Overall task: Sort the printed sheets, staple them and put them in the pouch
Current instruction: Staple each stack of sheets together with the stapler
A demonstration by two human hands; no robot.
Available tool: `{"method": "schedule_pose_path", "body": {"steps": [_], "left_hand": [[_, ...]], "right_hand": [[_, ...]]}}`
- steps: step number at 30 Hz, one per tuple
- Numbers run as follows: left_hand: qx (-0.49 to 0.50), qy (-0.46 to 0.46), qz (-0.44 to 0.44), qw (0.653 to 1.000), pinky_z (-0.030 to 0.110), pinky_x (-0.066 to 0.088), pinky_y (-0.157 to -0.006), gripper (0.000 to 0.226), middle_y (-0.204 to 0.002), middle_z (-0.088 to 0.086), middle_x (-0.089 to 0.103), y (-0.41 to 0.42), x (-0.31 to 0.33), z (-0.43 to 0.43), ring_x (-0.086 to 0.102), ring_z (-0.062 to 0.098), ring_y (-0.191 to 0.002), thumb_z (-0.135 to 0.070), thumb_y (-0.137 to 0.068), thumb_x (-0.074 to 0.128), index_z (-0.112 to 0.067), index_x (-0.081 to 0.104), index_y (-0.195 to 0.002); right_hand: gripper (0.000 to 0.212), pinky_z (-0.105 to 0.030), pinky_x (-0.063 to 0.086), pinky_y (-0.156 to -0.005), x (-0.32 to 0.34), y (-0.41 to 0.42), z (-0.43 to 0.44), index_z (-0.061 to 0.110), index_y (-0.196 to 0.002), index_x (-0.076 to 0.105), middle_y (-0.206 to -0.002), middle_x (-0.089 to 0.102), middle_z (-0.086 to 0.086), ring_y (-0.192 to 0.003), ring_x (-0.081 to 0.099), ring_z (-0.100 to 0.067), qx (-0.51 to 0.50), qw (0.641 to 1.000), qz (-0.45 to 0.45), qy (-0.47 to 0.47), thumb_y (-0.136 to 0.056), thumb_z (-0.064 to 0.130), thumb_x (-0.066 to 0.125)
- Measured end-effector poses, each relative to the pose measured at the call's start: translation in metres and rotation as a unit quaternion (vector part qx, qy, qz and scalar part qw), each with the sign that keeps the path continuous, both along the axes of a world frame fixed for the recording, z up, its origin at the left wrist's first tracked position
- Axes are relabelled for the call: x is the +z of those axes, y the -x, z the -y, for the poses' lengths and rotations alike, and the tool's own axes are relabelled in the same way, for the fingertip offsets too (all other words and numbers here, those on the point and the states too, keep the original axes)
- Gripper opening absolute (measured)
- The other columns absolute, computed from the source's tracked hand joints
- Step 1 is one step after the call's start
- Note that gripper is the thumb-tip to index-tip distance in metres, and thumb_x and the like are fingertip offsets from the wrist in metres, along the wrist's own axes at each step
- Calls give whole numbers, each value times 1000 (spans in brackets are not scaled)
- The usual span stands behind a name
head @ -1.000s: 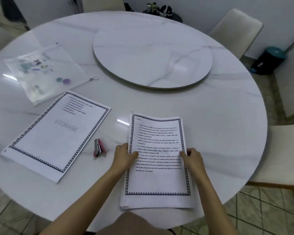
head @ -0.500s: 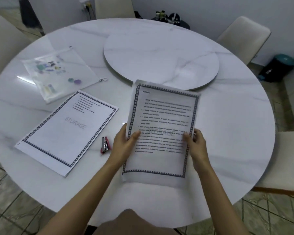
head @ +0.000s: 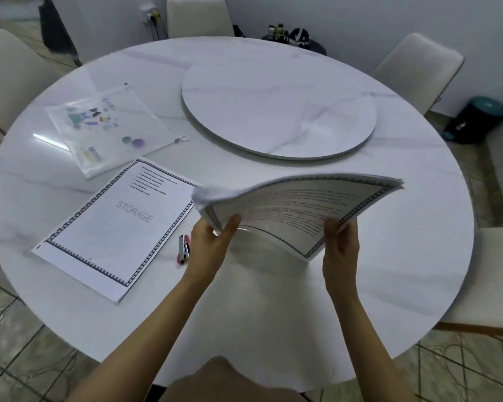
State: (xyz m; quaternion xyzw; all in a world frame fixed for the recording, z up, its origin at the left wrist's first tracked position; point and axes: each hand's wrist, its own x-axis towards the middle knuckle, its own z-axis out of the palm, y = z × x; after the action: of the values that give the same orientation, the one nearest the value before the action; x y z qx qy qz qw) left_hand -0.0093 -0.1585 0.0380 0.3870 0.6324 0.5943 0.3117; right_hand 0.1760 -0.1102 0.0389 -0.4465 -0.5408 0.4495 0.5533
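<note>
The job looked barely begun; nothing seemed stapled; the left hand (head: pixel 212 248) and right hand (head: pixel 340 248) each pinched an edge of the stack (head: pixel 302 204), up off the table (head: pixel 273 300); its thin white paper bent in a soft curve between them; the shiny stapler (head: pixel 184 249) lay just left of the grip; the clear flat pouch (head: pixel 108 132) farther left.

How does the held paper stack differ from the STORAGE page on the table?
The held stack is lifted and bowed between left hand and right hand; the STORAGE page lies flat, untouched. The held stack shows dense text; the STORAGE page a short list. Both have patterned borders.
</note>
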Motion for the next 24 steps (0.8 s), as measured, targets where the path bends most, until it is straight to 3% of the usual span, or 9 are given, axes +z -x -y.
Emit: {"method": "schedule_pose_path", "body": {"steps": [2,3,6,9,12,14,17,22,24], "left_hand": [[2,21,-38,999,1,41,-62,12,-83,-20,57,-2,1,1,54,-21,-72,-15,-88,61,-25,55,-92],[4,22,-49,999,2,42,-62,10,-82,-17,58,-1,2,1,56,-14,-73,-17,-88,61,-23,55,-94],[4,13,-49,999,28,51,-69,13,-84,-3,63,1,3,-2,60,16,-79,-28,-86,61,-17,60,-93],[-3,8,-56,998,25,54,-67,24,-93,-1,65,2,5,-2,63,18,-83,-23,-89,56,-6,62,-106],[-11,28,-89,996,5,46,-64,26,-98,-10,60,0,3,1,59,1,-83,-22,-90,55,-11,59,-113],[-14,41,-92,995,-3,40,-64,30,-103,-10,57,-1,-1,4,56,0,-86,-22,-91,53,-11,57,-119],[-21,36,-89,995,-4,38,-65,30,-104,-5,59,-1,0,6,55,-3,-84,-20,-92,52,-8,58,-118],[-35,30,-105,993,-5,36,-64,28,-102,-8,59,0,0,8,49,-28,-81,-18,-93,51,-7,58,-117],[-39,35,-102,993,-5,36,-64,29,-103,-10,58,1,-1,9,49,-29,-81,-18,-93,50,-7,57,-119]], "right_hand": [[14,-9,46,-78,-3,1,2,11,-106,48,-100,56,7,-89,55,11,0,1000,6,15,-98,7,37],[13,-9,46,-76,-2,1,2,11,-103,49,-99,56,6,-87,55,12,-2,1000,4,18,-98,7,37],[17,-10,47,-75,4,1,3,18,-90,48,-93,58,15,-84,55,11,-9,1000,9,7,-98,9,36],[17,-11,47,-73,4,0,5,19,-83,45,-87,58,15,-79,53,9,-19,1000,24,0,-98,13,38],[15,-10,47,-74,-4,1,7,24,-89,50,-93,57,12,-81,55,11,-22,999,28,29,-97,16,41],[17,-9,47,-75,-9,1,8,27,-92,52,-97,59,12,-84,56,12,-23,998,26,46,-98,16,40],[18,-8,46,-71,-7,1,8,25,-88,52,-93,59,9,-79,55,12,-35,998,24,52,-98,16,40],[17,-9,46,-69,-8,0,10,19,-84,50,-87,58,9,-75,54,10,-46,997,34,55,-98,20,39],[17,-10,46,-70,-12,0,11,19,-85,50,-84,61,13,-77,54,8,-41,997,41,58,-97,22,40]]}}
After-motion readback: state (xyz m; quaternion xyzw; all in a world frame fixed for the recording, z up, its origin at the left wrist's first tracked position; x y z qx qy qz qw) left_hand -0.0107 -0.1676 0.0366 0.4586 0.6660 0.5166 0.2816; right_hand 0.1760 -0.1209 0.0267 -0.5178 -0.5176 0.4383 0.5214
